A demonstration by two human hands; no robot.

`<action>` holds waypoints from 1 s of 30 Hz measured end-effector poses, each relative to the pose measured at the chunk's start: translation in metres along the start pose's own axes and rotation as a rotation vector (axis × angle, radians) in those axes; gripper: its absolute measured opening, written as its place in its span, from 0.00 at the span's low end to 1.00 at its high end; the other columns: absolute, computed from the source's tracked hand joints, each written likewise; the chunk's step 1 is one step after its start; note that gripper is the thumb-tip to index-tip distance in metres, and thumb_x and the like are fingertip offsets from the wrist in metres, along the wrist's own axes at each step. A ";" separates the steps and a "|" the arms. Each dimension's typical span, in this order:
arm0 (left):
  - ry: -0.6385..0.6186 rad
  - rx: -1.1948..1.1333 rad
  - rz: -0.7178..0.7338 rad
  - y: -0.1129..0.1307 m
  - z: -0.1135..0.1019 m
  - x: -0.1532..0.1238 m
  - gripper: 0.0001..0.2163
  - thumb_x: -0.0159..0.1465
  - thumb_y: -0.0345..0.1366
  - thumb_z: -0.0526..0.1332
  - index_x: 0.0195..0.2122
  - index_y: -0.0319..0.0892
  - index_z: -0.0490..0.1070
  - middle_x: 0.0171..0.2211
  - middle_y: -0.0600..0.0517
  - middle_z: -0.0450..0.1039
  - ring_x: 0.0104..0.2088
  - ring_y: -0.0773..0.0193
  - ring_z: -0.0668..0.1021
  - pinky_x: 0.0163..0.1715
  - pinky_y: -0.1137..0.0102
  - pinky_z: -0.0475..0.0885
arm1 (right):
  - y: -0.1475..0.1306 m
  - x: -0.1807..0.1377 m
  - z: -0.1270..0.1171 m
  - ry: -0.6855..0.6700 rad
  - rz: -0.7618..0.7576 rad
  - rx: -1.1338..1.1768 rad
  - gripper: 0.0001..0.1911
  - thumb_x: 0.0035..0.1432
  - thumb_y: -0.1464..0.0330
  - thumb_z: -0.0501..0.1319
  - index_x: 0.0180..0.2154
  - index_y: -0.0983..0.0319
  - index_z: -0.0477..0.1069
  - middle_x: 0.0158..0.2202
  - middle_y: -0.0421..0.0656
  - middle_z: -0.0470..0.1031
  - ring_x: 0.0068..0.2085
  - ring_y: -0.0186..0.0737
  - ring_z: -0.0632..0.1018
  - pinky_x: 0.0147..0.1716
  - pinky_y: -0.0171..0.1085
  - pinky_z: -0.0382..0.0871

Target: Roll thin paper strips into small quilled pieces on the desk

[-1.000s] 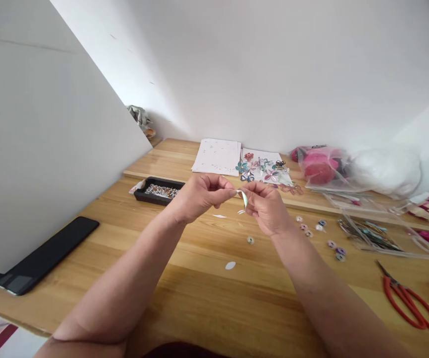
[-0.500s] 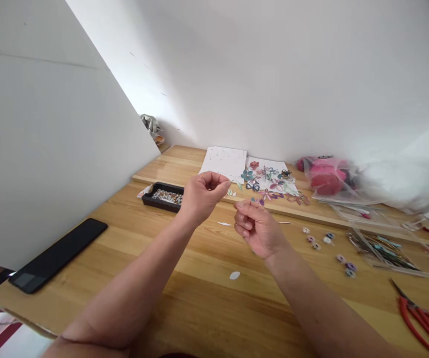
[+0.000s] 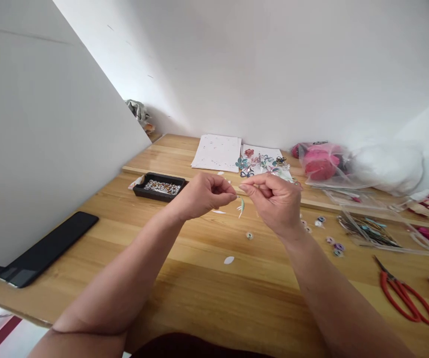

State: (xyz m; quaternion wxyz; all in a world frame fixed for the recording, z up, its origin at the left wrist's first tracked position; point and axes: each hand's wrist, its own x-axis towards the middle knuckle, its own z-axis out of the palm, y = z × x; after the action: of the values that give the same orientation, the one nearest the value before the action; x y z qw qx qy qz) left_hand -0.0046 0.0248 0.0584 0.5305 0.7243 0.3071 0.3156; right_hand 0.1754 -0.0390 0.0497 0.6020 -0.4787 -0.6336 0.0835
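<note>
In the head view, my left hand [image 3: 210, 196] is closed in a pinch in the middle, over the wooden table. A small pale green leaf-shaped piece [image 3: 241, 206] hangs just past its fingertips. My right hand [image 3: 276, 201] pinches close beside it, thumb against forefinger; what lies between them is too fine to make out. Below the hands are a small bobbin of thread [image 3: 249, 235] and a white leaf-shaped cutout [image 3: 229, 260]. Another pale cutout [image 3: 219, 212] shows partly beneath my left hand.
A black tray of beads [image 3: 162, 186] stands left of my hands, with a black phone [image 3: 50, 248] nearer. Wire flowers [image 3: 264, 160] lie on paper behind. To the right are several bobbins [image 3: 335, 243], a clear plastic case [image 3: 419, 247] and red-handled scissors [image 3: 404, 296].
My right hand has risen and come up beside the left fingertips. The green piece now dangles lower between the hands. A bobbin on the table has come into sight below them.
</note>
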 end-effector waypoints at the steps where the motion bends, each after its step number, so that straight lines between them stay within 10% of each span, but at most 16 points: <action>1: -0.029 -0.021 -0.006 0.001 0.000 -0.001 0.08 0.57 0.39 0.69 0.28 0.39 0.76 0.23 0.54 0.69 0.23 0.72 0.66 0.22 0.75 0.59 | 0.003 0.001 0.002 -0.009 0.051 0.044 0.02 0.56 0.66 0.70 0.31 0.56 0.81 0.17 0.34 0.57 0.22 0.31 0.57 0.25 0.36 0.54; 9: 0.029 -0.228 0.044 0.002 -0.003 0.000 0.11 0.57 0.42 0.71 0.29 0.39 0.75 0.23 0.55 0.67 0.23 0.73 0.64 0.23 0.75 0.58 | 0.017 -0.001 0.020 -0.163 0.735 0.668 0.15 0.41 0.61 0.76 0.25 0.61 0.73 0.17 0.32 0.60 0.19 0.25 0.54 0.17 0.31 0.46; 14: 0.232 -0.262 0.117 -0.003 -0.005 0.007 0.11 0.56 0.40 0.71 0.29 0.38 0.75 0.26 0.54 0.71 0.23 0.74 0.65 0.24 0.74 0.61 | 0.011 -0.009 0.030 -0.184 0.912 0.892 0.17 0.40 0.66 0.76 0.24 0.62 0.68 0.17 0.30 0.53 0.19 0.24 0.51 0.16 0.27 0.45; 23: 0.514 -0.052 0.164 -0.005 -0.003 0.010 0.06 0.55 0.36 0.68 0.29 0.39 0.75 0.24 0.54 0.73 0.23 0.72 0.67 0.23 0.75 0.62 | -0.002 -0.018 0.040 -0.106 0.849 0.857 0.16 0.43 0.64 0.75 0.23 0.62 0.69 0.19 0.32 0.59 0.19 0.24 0.54 0.17 0.29 0.48; 30: 0.284 0.175 0.113 -0.004 -0.005 0.004 0.05 0.56 0.35 0.67 0.30 0.38 0.78 0.25 0.53 0.74 0.25 0.71 0.70 0.24 0.75 0.62 | -0.010 -0.011 0.017 -0.070 0.245 0.193 0.07 0.55 0.67 0.69 0.28 0.62 0.75 0.18 0.33 0.58 0.22 0.27 0.57 0.22 0.33 0.51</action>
State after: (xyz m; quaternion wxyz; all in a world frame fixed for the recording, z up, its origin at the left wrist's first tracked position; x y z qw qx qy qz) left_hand -0.0062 0.0314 0.0563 0.3983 0.7319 0.3640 0.4161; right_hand 0.1543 -0.0437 0.0446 0.6081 -0.4891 -0.5801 0.2332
